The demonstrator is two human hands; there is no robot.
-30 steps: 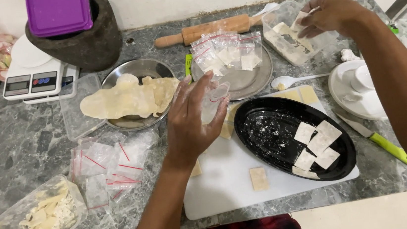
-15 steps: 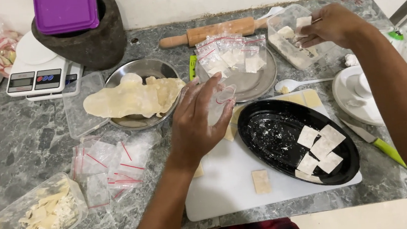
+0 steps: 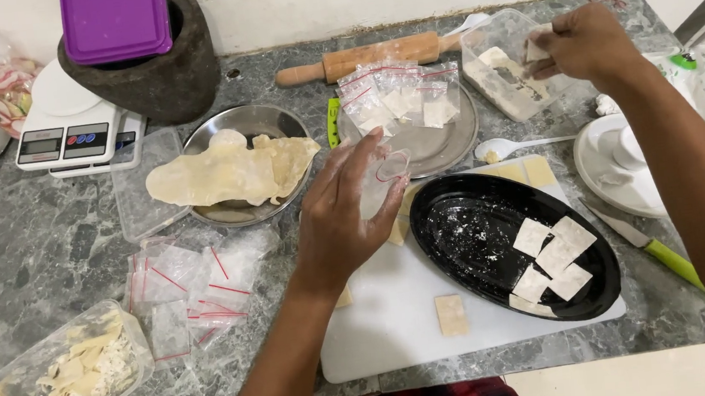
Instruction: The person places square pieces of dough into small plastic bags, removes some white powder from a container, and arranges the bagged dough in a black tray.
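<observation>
My left hand [image 3: 339, 221] holds a small clear zip bag [image 3: 383, 179] with a red seal line, its mouth held apart, above the white cutting board [image 3: 390, 323]. My right hand [image 3: 588, 44] pinches a pale square dough piece [image 3: 536, 49] over the clear plastic container [image 3: 507, 80] of floured pieces at the far right. A black oval tray [image 3: 477, 238] on the board carries several flat dough squares [image 3: 555, 258]. Filled small bags [image 3: 399, 94] lie on a round metal plate [image 3: 450, 141].
A thin dough sheet [image 3: 229, 171] rests on a steel plate. Empty zip bags [image 3: 184, 287] lie at front left beside a tub of scraps [image 3: 61, 390]. Behind are a rolling pin [image 3: 369, 54], scale [image 3: 75, 134], stone mortar with purple lid [image 3: 140, 50]. A green-handled knife [image 3: 650, 247] lies right.
My right hand has lifted a dough square out of the clear container and holds it above it. My left hand keeps the small bag in about the same spot.
</observation>
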